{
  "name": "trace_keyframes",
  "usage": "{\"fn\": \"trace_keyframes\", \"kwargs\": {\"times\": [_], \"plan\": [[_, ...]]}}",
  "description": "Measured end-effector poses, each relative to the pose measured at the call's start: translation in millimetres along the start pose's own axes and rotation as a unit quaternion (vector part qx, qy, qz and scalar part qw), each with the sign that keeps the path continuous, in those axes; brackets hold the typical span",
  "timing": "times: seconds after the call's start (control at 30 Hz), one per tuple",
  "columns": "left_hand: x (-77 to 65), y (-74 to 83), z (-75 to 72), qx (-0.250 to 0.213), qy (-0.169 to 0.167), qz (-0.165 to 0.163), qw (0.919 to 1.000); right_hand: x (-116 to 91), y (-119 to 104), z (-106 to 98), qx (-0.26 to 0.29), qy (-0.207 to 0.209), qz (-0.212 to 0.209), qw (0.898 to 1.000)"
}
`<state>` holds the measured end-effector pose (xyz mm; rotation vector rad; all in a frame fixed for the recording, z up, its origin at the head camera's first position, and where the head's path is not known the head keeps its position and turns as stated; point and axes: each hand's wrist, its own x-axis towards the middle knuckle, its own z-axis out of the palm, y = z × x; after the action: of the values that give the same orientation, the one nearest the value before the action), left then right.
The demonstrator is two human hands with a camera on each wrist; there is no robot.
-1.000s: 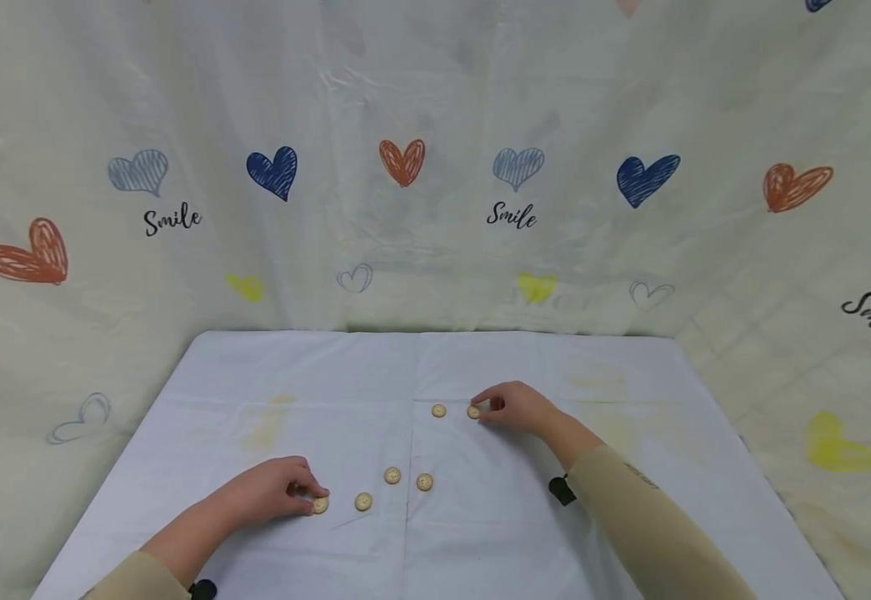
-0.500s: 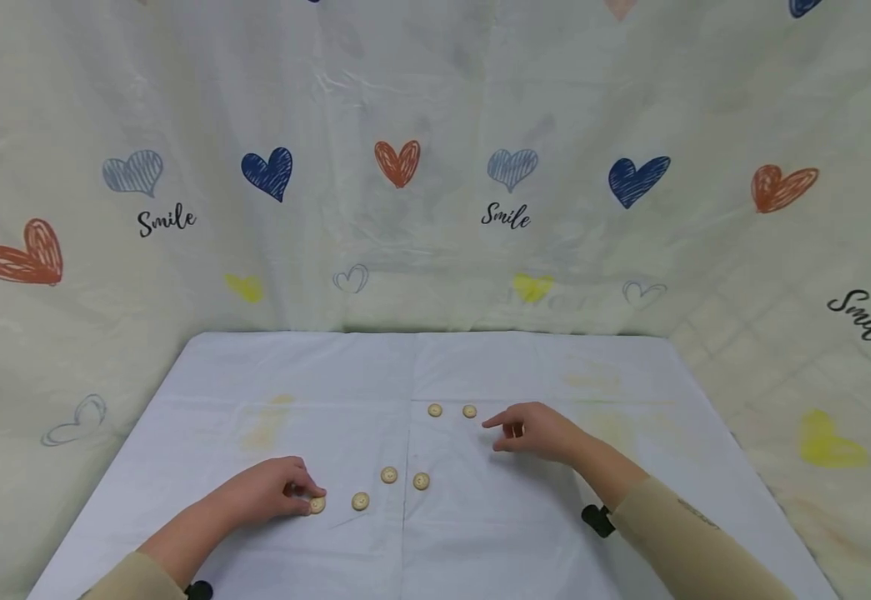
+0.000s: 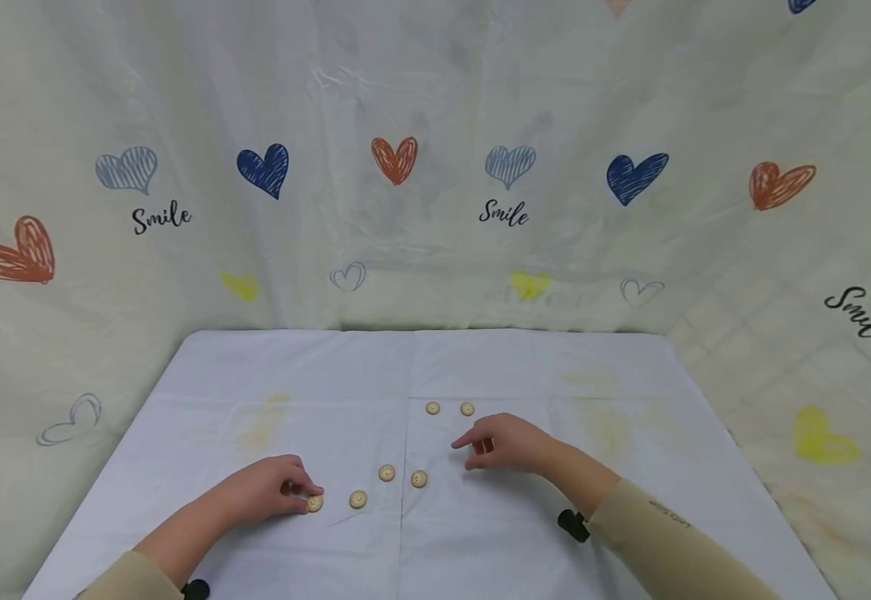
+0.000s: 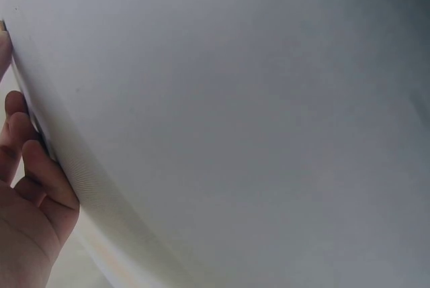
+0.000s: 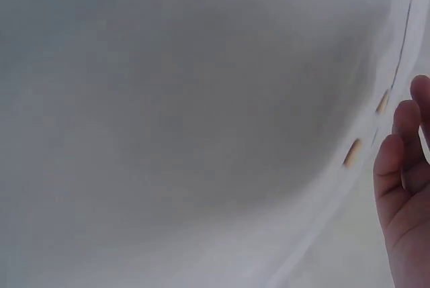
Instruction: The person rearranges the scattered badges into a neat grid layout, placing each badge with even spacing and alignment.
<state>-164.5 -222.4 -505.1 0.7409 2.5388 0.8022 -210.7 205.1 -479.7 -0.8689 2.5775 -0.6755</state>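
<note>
In the head view my left hand (image 3: 261, 493) pinches a round wooden button (image 3: 315, 503) at its edge, low over the white cloth at the front left. Two more buttons lie right of it, one wooden button (image 3: 357, 499) near and another button (image 3: 386, 473) slightly farther. My right hand (image 3: 505, 442) hovers over the cloth with its fingers loosely extended and nothing in them. A button (image 3: 419, 479) lies to its left. Just beyond its fingertips sit a button (image 3: 468, 409) and a second button (image 3: 432, 408). In the left wrist view the held button is barely visible.
A white cloth (image 3: 555, 525) with creases covers the table. Behind and around it hangs a pale sheet (image 3: 435, 83) printed with hearts and "Smile". Black wrist devices show at the left cuff (image 3: 131, 579) and the right cuff (image 3: 630, 508).
My right hand has let go of the far right button and drawn back right, then moved left and nearer. The left hand stays at its button. The head view has shifted slightly.
</note>
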Motion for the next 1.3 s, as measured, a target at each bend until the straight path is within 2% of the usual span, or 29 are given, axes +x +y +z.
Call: {"fn": "trace_keyframes", "kwargs": {"times": [0.33, 0.5, 0.83, 0.97, 1.1, 1.3], "plan": [[-0.6, 1.3, -1.7, 0.001, -0.002, 0.002, 1.0000, 38, -30, 24, -0.027, -0.051, -0.041, 0.998], [0.0, 3.4, -4.5, 0.000, 0.002, 0.009, 1.0000, 46, -37, 29, -0.044, -0.067, -0.034, 0.996], [0.7, 1.5, -3.8, 0.001, 0.000, 0.005, 1.0000, 51, -39, 33, -0.086, -0.073, -0.055, 0.992], [0.6, 0.4, -1.9, -0.002, -0.001, 0.002, 1.0000, 49, -38, 32, -0.082, -0.060, -0.058, 0.993], [0.7, -0.3, -0.8, -0.003, -0.001, 0.005, 1.0000, 47, -34, 27, -0.067, -0.044, -0.043, 0.996], [0.4, 0.6, -0.5, -0.002, -0.001, 0.000, 1.0000, 41, -29, 18, -0.058, -0.045, -0.031, 0.997]]}}
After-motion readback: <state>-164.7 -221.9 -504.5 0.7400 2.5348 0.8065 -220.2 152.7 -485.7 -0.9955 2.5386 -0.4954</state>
